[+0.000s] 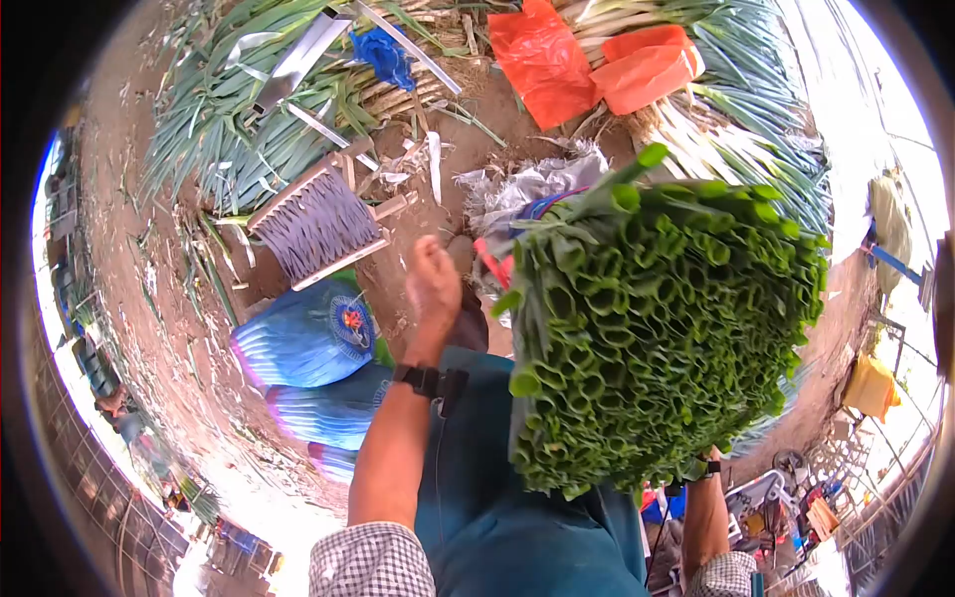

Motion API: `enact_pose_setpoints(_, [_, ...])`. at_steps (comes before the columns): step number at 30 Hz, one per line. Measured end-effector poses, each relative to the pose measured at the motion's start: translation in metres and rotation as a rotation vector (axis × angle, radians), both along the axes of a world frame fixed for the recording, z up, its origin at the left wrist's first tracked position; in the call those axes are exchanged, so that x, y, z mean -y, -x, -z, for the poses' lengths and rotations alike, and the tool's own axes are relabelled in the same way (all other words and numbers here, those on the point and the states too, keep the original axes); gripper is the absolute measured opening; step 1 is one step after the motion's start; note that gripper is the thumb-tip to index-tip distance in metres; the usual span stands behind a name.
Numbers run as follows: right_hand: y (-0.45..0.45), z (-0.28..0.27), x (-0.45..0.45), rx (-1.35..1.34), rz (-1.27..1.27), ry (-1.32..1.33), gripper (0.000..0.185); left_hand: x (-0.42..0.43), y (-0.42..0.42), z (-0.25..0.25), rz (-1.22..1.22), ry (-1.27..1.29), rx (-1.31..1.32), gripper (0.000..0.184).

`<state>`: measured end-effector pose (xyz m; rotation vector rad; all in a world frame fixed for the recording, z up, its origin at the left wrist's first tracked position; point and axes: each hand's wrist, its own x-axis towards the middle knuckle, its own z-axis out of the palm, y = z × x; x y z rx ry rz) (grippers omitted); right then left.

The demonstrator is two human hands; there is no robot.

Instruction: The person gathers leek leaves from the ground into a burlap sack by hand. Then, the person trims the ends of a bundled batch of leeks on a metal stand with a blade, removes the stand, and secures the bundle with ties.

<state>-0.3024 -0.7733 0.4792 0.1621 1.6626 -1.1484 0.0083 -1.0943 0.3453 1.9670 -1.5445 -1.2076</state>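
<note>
A large bundle of green onions (pixel 667 328) fills the middle right, its cut hollow leaf ends facing me. My right hand (pixel 701 466) is under the bundle's lower right edge, mostly hidden by the leaves, and supports it. To the left of the bundle, apart from it, my left hand (pixel 434 289) is in the air with half-curled fingers. Nothing shows in that hand. A dark wristband (pixel 423 380) is on the left wrist. Behind the bundle's upper left corner lies a pale frayed sack (pixel 532 184).
A low woven stool (pixel 320 227) stands on the dirt ground, near blue printed bags (pixel 308 333). Green onion heaps (pixel 214 129) lie farther off, with a metal frame (pixel 303 60) on top. Red-orange plastic (pixel 545 62) covers part of another pile. Clutter (pixel 786 507) is at lower right.
</note>
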Motion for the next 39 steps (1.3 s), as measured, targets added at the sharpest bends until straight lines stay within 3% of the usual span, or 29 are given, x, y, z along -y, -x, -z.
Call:
enact_pose_setpoints(2, [0.005, 0.001, -0.009, 0.011, -0.025, 0.026, 0.014, -0.015, -0.005, -0.019, -0.037, 0.131, 0.202, 0.022])
enact_pose_setpoints(5, [0.008, 0.003, -0.016, 0.023, -0.062, 0.04, 0.014, -0.042, -0.005, -0.006, 0.205, -0.001, -0.037, 0.027])
enact_pose_setpoints(8, [0.008, 0.005, -0.013, 0.031, -0.106, 0.036, 0.015, -0.061, 0.019, 0.012, 0.269, -0.27, -0.031, 0.032])
enact_pose_setpoints(10, [0.007, 0.006, -0.009, 0.029, -0.127, 0.023, 0.015, -0.075, 0.026, 0.049, 0.213, -0.195, -0.22, 0.033])
enact_pose_setpoints(12, [0.003, 0.008, -0.004, 0.02, -0.145, 0.002, 0.015, -0.079, 0.032, 0.065, 0.251, -0.179, -0.197, 0.031])
enact_pose_setpoints(13, [0.002, 0.007, -0.001, 0.016, -0.159, -0.01, 0.015, -0.079, 0.032, 0.06, 0.255, -0.173, -0.179, 0.031])
enact_pose_setpoints(14, [0.002, 0.007, 0.004, 0.015, -0.176, -0.021, 0.015, -0.073, 0.04, 0.031, 0.212, -0.194, -0.003, 0.027])
enact_pose_setpoints(20, [0.01, -0.003, 0.016, -0.005, -0.196, -0.035, 0.016, -0.084, 0.024, -0.063, -0.119, -0.417, -0.604, 0.022])
enact_pose_setpoints(23, [0.023, -0.005, 0.014, 0.001, -0.184, -0.032, 0.017, -0.097, 0.011, -0.041, -0.182, -0.545, -0.651, 0.022])
enact_pose_setpoints(25, [0.033, -0.006, 0.011, 0.013, -0.181, -0.021, 0.017, -0.071, 0.007, -0.055, 0.212, -0.301, -0.381, 0.024])
enact_pose_setpoints(27, [0.041, -0.001, 0.007, 0.023, -0.17, 0.009, 0.017, -0.048, 0.016, -0.056, 0.086, -0.401, -0.528, 0.026])
enact_pose_setpoints(28, [0.048, -0.002, 0.003, 0.031, -0.166, 0.022, 0.017, -0.037, 0.039, -0.096, -0.012, -0.457, -0.716, 0.027])
enact_pose_setpoints(32, [0.071, -0.004, -0.005, 0.029, -0.194, 0.096, 0.018, -0.034, 0.062, -0.141, -0.093, -0.574, -0.672, 0.027])
enact_pose_setpoints(35, [0.107, 0.004, -0.002, -0.1, -0.379, 0.196, 0.018, -0.045, 0.053, -0.142, -0.157, -0.622, -0.572, 0.027])
enact_pose_setpoints(37, [0.144, 0.039, -0.01, -0.179, -0.594, 0.184, 0.019, -0.052, 0.049, -0.141, -0.204, -0.641, -0.533, 0.027])
enact_pose_setpoints(39, [0.171, 0.09, -0.028, -0.066, -0.828, 0.079, 0.025, -0.057, 0.047, -0.137, -0.258, -0.66, -0.503, 0.027])
